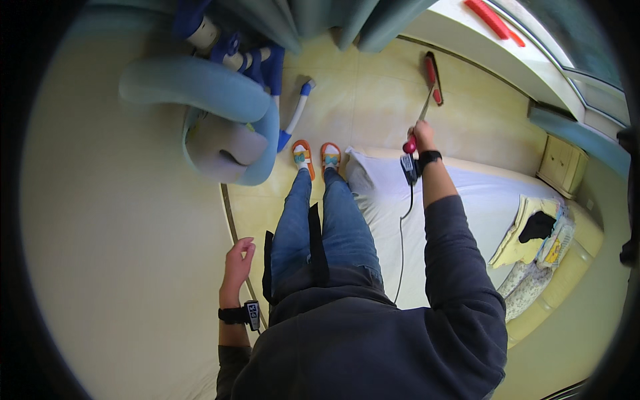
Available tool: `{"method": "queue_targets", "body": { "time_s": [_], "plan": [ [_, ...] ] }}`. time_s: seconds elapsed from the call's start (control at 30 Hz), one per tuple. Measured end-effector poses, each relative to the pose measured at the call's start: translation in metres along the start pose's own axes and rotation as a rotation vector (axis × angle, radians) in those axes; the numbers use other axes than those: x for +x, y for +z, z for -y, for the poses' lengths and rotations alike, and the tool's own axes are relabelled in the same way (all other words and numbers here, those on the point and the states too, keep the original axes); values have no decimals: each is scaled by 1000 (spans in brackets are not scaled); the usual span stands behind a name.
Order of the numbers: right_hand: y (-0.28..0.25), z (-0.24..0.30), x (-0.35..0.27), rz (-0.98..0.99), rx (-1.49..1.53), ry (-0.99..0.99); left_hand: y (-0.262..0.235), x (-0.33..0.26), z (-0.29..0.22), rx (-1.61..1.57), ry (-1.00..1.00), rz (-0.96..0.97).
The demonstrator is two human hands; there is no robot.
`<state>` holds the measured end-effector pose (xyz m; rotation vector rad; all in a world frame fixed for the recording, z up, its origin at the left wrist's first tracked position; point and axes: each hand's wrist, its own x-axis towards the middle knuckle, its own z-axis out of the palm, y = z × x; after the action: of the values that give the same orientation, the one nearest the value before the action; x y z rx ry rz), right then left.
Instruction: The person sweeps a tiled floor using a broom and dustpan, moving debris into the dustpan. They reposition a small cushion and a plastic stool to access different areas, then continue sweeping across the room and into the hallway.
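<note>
My right hand is closed round the handle of a broom and stretches out ahead over the bed's near corner. The handle's red end sticks out below my fist, and the red and black broom head is at the tiled floor by the window-side wall. My left hand hangs low at my left beside the pale wall, its fingers loosely bent and nothing in it. Each wrist has a black strap with a small device, and a cable runs down from the right one.
Left ahead stands a light blue padded seat on a blue and white frame. A bed with folded clothes lies at my right. Beyond it are a small cabinet and a windowsill bearing a red object. Curtains hang ahead.
</note>
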<state>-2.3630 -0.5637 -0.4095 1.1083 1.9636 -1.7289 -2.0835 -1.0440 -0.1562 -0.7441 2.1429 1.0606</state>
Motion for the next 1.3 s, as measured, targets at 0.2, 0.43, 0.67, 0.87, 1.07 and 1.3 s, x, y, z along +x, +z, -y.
{"method": "queue_targets", "body": {
  "time_s": [0.2,0.43,0.67,0.87,1.07,1.3],
  "plan": [
    [84,-60,-55,-93,-478,-76,20,-37,17,-51,-54,-16],
    [71,-140,-228,47,-639,-155,9,-53,58,-82,-21,-75],
    [110,-244,-312,99,-651,-124,7,-94,183,-91,77,-83],
    [183,-267,-374,177,-29,250,4,-160,290,-111,42,-182],
    [210,-315,-417,251,-48,274,24,-223,364,-151,-50,-254],
    [165,-377,-526,400,-38,368,95,-305,408,-307,-69,-397]
  ]
}}
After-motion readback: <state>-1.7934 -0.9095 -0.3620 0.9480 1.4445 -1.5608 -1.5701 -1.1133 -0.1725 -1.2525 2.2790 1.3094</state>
